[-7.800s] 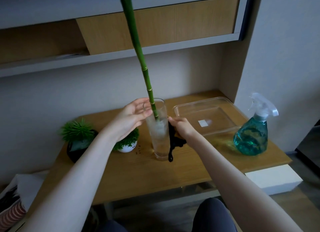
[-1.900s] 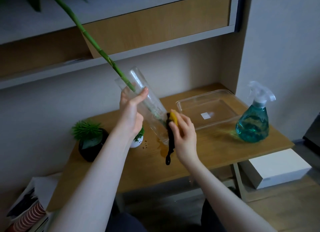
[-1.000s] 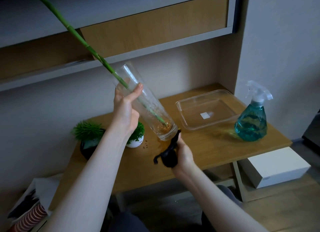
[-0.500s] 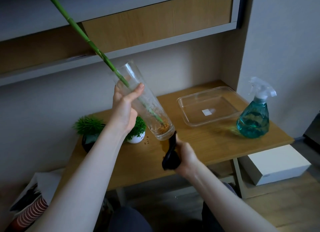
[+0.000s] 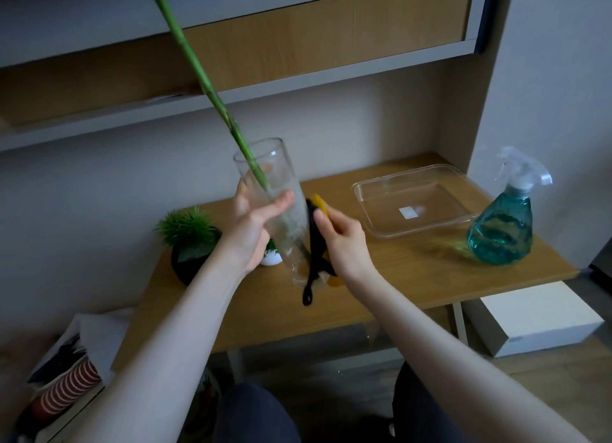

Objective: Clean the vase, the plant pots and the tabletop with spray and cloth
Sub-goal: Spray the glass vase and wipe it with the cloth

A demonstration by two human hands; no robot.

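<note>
My left hand (image 5: 253, 222) grips a tall clear glass vase (image 5: 281, 210), lifted off the wooden tabletop (image 5: 397, 277) and tilted left, with a long green bamboo stem (image 5: 202, 78) standing in it. My right hand (image 5: 341, 240) holds a black and yellow cloth (image 5: 314, 243) against the vase's right side; a black end of it dangles below the base. A dark plant pot (image 5: 187, 243) with green tufts sits at the table's left. A small white plant pot (image 5: 271, 257) shows partly behind my left wrist. The teal spray bottle (image 5: 506, 224) stands at the right.
A clear plastic tray (image 5: 414, 204) lies at the back right of the table. A shelf unit (image 5: 298, 45) hangs overhead, close to the stem. A white box (image 5: 530, 320) sits on the floor at the right, and a bag with striped items (image 5: 59, 386) at the lower left.
The vase has swung more upright. My right hand has risen from under the vase's base to its right side, bringing the cloth against the glass.
</note>
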